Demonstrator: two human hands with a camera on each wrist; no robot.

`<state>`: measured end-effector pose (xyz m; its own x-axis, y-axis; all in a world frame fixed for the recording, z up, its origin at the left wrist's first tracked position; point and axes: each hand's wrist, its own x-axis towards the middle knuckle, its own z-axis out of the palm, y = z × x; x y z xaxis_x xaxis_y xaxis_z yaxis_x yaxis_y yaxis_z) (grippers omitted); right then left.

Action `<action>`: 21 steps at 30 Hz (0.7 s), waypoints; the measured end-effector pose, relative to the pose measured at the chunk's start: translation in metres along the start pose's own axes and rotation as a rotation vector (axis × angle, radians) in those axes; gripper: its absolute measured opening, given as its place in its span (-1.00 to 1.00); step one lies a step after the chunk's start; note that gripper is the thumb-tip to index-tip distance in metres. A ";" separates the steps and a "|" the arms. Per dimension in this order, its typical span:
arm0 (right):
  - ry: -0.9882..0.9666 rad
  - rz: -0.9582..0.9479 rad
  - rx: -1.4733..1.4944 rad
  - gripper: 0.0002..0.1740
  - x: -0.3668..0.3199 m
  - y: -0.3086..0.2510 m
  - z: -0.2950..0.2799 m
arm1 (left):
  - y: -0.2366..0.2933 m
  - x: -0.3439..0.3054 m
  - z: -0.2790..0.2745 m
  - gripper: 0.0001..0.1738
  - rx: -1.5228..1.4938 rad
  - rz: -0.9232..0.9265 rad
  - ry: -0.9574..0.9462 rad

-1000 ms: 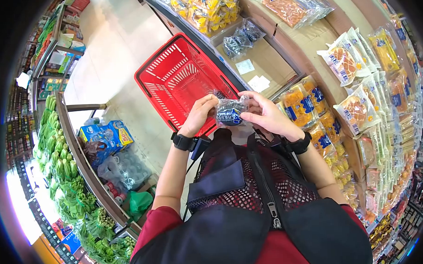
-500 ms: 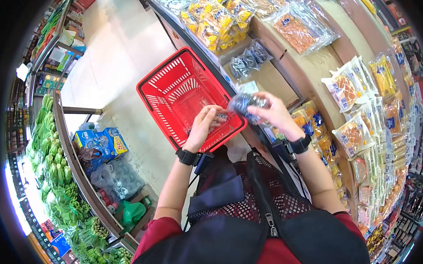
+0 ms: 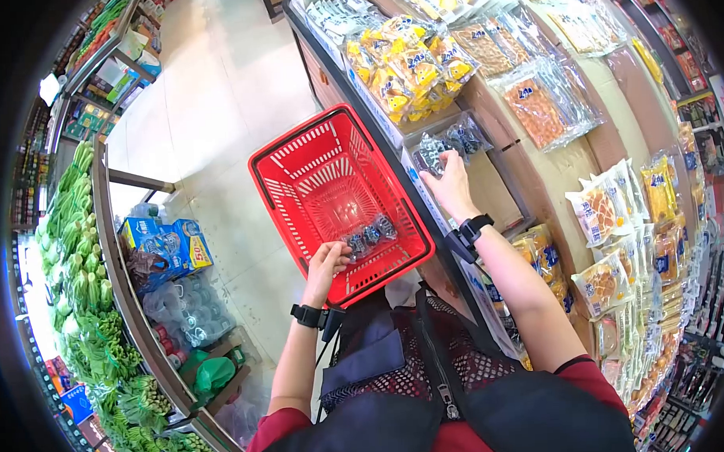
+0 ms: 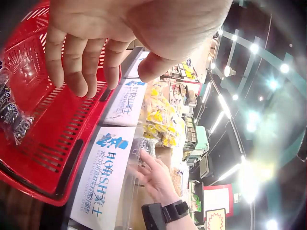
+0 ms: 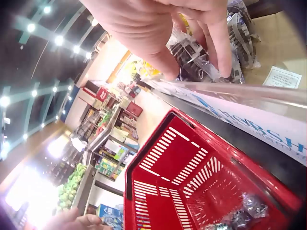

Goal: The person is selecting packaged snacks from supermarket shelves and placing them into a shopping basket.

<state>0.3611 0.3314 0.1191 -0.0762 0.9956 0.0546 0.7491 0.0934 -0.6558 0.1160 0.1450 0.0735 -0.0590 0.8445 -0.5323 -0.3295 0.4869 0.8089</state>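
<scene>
Dark round packets in clear wrap [image 3: 370, 234] lie inside the red basket [image 3: 289, 235], at its near end. My left hand [image 3: 326, 267] hangs above the basket's near left side, beside those packets; its fingers are loosely bent with nothing between them in the left wrist view [image 4: 115, 38]. Over the shelf bin on the right, my right hand [image 3: 450, 187] reaches down to more dark packets [image 3: 464, 135]. The right wrist view has that hand's thumb and fingers [image 5: 221, 52] around one dark wrapped packet [image 5: 191, 56].
Yellow-wrapped packets [image 3: 404, 69] fill the bin beyond. Flat packaged breads [image 3: 533, 108] cover the sloping display on the right. A vegetable stand [image 3: 89, 291] runs down the left, with blue boxes [image 3: 165, 250] under it. The display's dark edge [image 3: 357, 83] borders the basket.
Both hands were at one dark packet, then my right hand held a packet beside the basket. Now that hand is at the bin, and dark packets show in the basket. The view has shifted.
</scene>
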 end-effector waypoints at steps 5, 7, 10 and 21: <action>-0.148 0.009 -0.028 -0.34 0.000 0.010 -0.009 | -0.004 0.005 0.003 -0.68 0.029 -0.013 -0.026; -0.148 0.017 -0.043 -0.43 -0.006 0.009 -0.017 | -0.003 0.006 0.004 -0.70 0.050 -0.022 -0.040; -0.139 0.030 -0.092 -0.54 -0.007 0.003 -0.022 | -0.005 0.009 0.002 -0.70 0.061 -0.012 -0.058; -0.116 -0.011 -0.335 -0.61 0.026 -0.002 0.009 | -0.016 0.008 -0.011 -0.66 0.118 -0.056 -0.023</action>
<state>0.3519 0.3574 0.1154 -0.1450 0.9887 -0.0385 0.9206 0.1206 -0.3713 0.1104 0.1418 0.0539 -0.0219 0.8194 -0.5727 -0.2183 0.5552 0.8026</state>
